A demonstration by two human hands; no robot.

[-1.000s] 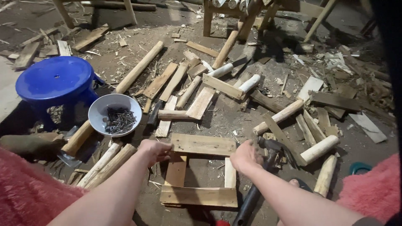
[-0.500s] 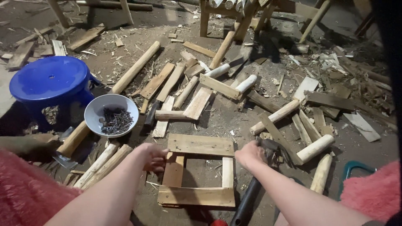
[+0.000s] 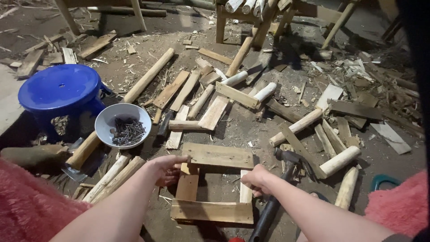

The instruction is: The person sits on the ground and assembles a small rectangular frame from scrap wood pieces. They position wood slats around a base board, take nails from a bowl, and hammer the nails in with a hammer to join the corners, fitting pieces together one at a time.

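Two hands on one four-slat wooden frame (image 3: 214, 186), left hand (image 3: 166, 168) fingers gripping top slat, right hand (image 3: 256, 178) fingers curled on side slat

One blue stool (image 3: 60, 87), one bowl (image 3: 107, 117), one hammer (image 3: 275, 197), two hands (image 3: 166, 169)

Right hand (image 3: 256, 179) hides its own fingertips against the wooden frame (image 3: 215, 183); beside it the hammer (image 3: 275, 197) handle runs off the bottom edge; left of the left hand (image 3: 166, 168), bowl (image 3: 124, 125) contents too small to tell.
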